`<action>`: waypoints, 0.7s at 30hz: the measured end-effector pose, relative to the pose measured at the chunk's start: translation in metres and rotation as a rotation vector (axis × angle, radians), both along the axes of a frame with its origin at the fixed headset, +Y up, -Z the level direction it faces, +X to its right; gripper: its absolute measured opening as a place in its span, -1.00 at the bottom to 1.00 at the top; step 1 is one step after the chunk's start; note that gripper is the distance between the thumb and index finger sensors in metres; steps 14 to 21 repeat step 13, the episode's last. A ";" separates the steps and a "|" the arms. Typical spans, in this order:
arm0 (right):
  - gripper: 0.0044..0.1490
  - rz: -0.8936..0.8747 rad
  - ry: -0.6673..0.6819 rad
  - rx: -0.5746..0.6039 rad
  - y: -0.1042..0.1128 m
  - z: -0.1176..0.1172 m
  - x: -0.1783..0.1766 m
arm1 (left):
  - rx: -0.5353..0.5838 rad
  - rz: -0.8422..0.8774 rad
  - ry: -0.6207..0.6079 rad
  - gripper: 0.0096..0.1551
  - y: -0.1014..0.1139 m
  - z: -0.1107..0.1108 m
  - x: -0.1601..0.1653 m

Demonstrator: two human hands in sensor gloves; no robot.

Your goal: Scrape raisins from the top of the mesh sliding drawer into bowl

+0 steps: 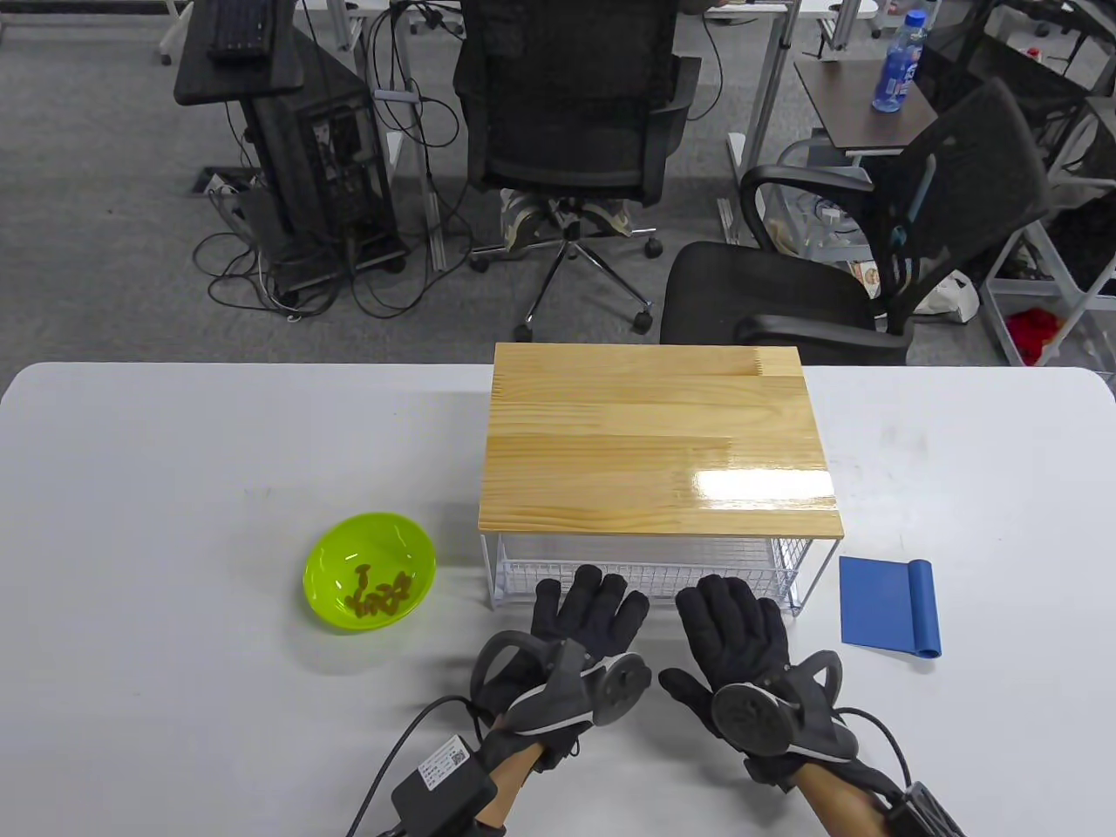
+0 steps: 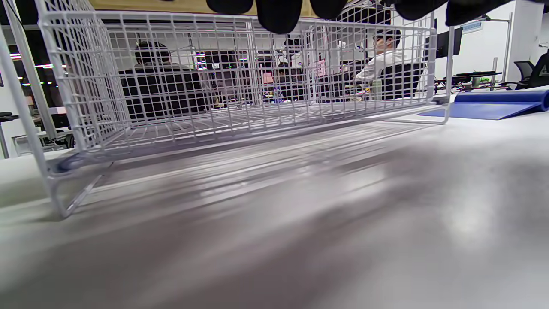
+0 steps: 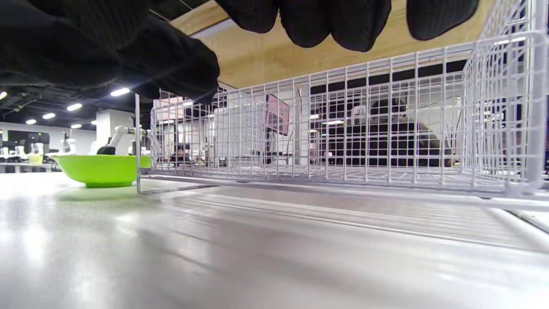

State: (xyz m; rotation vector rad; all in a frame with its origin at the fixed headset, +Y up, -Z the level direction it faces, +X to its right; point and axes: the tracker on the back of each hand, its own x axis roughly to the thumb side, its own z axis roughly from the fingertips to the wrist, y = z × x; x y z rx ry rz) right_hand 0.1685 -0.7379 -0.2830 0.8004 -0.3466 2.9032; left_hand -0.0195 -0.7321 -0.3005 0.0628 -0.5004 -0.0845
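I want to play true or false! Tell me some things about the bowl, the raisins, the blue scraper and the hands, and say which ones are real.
1. The raisins are in the green bowl. True.
2. The right hand is holding the blue scraper. False: the scraper lies alone on the table, right of the hand.
3. The bowl sits on the wooden top. False: it sits on the table, left of the wire drawer.
4. Both hands are in front of the drawer, the left hand beside the right. True.
5. Raisins cover the wooden top. False: no raisins show on it.
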 end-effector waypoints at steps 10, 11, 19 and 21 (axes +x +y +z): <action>0.08 0.012 -0.012 -0.016 -0.001 0.000 0.000 | 0.009 -0.012 -0.014 -0.08 0.001 0.003 0.004; 0.07 0.011 -0.013 -0.017 -0.001 0.000 0.000 | 0.009 -0.010 -0.013 -0.08 0.001 0.003 0.004; 0.07 0.016 -0.023 -0.036 -0.004 -0.003 0.001 | 0.002 -0.008 -0.009 -0.08 0.001 0.002 0.004; 0.07 0.016 -0.023 -0.036 -0.004 -0.003 0.001 | 0.002 -0.008 -0.009 -0.08 0.001 0.002 0.004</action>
